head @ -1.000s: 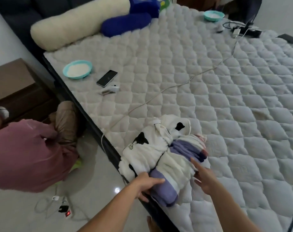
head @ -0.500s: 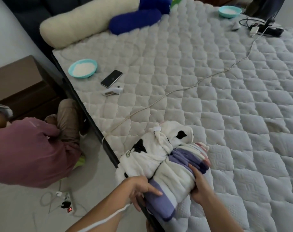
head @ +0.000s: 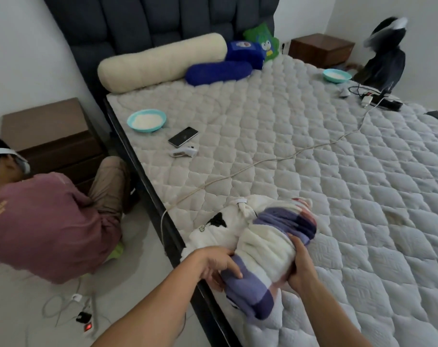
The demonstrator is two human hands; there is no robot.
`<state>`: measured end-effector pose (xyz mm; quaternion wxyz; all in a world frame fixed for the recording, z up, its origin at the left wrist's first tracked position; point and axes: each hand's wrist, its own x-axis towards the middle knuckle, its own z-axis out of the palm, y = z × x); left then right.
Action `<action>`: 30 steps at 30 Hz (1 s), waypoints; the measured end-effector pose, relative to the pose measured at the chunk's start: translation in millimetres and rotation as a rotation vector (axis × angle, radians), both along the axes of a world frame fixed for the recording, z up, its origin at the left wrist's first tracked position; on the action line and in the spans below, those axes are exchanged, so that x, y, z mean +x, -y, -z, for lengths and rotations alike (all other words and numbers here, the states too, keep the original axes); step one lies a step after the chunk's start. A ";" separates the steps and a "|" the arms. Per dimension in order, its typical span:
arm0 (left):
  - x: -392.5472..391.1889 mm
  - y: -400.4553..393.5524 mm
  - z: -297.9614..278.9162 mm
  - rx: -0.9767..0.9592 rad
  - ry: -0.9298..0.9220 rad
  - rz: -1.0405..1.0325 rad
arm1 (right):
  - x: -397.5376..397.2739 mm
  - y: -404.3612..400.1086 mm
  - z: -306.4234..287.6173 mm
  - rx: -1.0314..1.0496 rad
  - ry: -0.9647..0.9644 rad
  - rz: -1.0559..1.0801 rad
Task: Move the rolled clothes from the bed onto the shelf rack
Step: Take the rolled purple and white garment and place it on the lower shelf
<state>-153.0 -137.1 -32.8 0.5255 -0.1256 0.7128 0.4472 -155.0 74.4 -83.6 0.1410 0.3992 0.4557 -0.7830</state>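
So we've got the purple-and-white roll (head: 265, 256) sitting right between our hands at the near edge of the bed (head: 313, 159). Its long axis runs from down by our left hand (head: 219, 265) up and away past our right hand (head: 299, 265). Left fingers curl over the near purple end, right hand wraps the white middle from the other side. The cow-print roll (head: 220, 224) lies touching it, just beyond our left hand. No shelf rack in view, so we're guessing it's a lift and turn.
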 end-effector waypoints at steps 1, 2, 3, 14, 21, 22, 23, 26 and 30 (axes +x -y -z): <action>3.0 6.0 -6.0 0.011 -0.033 -0.013 | -1.7 5.4 -5.8 0.002 -0.033 -0.005; 6.8 13.3 -11.8 0.025 -0.065 -0.033 | -2.7 13.5 -13.7 0.004 -0.063 -0.017; 11.1 21.2 -17.2 0.035 -0.089 -0.062 | -3.7 21.9 -20.2 0.003 -0.088 -0.033; 111.9 156.8 -45.5 -0.032 -0.329 -0.612 | 23.4 186.7 -77.5 -0.037 -0.379 -0.437; 253.1 235.4 -70.5 -0.082 -0.421 -1.024 | 106.5 323.5 -93.9 -0.103 -0.400 -0.765; 274.5 245.2 -74.5 -0.090 -0.441 -1.084 | 121.8 343.2 -93.8 -0.118 -0.386 -0.815; 296.0 255.2 -77.0 -0.103 -0.460 -1.145 | 138.8 362.8 -95.0 -0.135 -0.376 -0.861; 359.0 284.0 -81.0 -0.184 -0.509 -1.303 | 194.7 418.2 -95.7 -0.179 -0.376 -0.991; 435.2 324.9 -68.2 -0.330 -0.590 -1.452 | 266.7 495.6 -93.4 -0.188 -0.453 -1.126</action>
